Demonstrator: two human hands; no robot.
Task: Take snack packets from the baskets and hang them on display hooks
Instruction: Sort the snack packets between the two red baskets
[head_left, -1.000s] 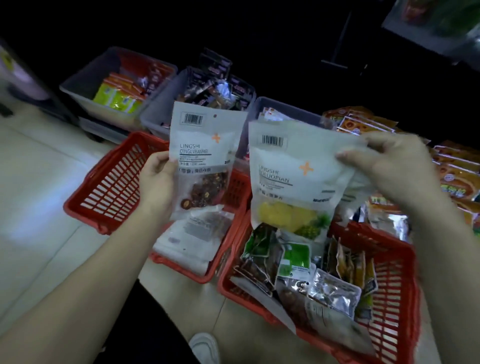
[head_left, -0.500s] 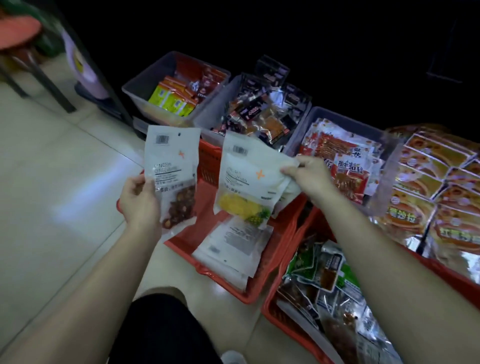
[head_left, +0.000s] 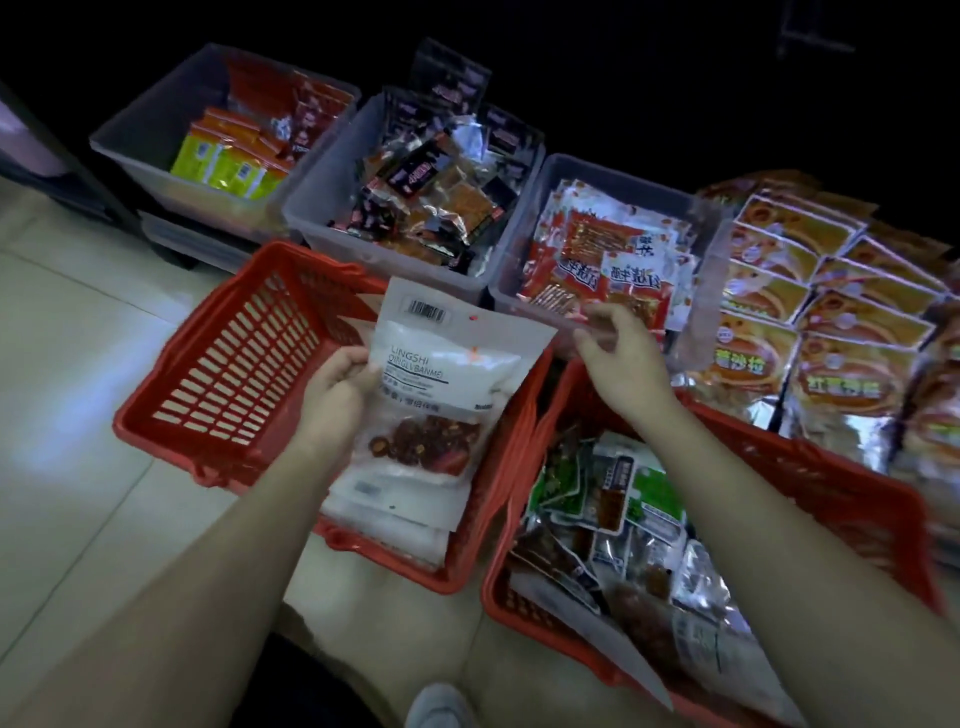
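My left hand (head_left: 340, 387) grips the left edge of a white snack packet (head_left: 447, 364) with a barcode and reddish dried fruit in its clear lower window. It hangs above the left red basket (head_left: 223, 374), which holds several white packets (head_left: 395, 514) at its near end. My right hand (head_left: 621, 353) hovers with loosely bent fingers, holding nothing, above the gap between the two red baskets. The right red basket (head_left: 831, 499) is full of mixed green, silver and brown packets (head_left: 602, 499). No display hooks are in view.
Three grey plastic bins stand behind the baskets: yellow-green packets (head_left: 228, 161) at left, dark packets (head_left: 436, 187) in the middle, red-and-white packets (head_left: 602, 260) at right. Stacked orange packets (head_left: 821, 312) fill the far right. Pale tiled floor (head_left: 67, 415) lies left. My shoe (head_left: 434, 706) shows below.
The yellow-filled packet has left my right hand, which now holds nothing. My left hand moved its packet rightward over the left basket. The view swung right.
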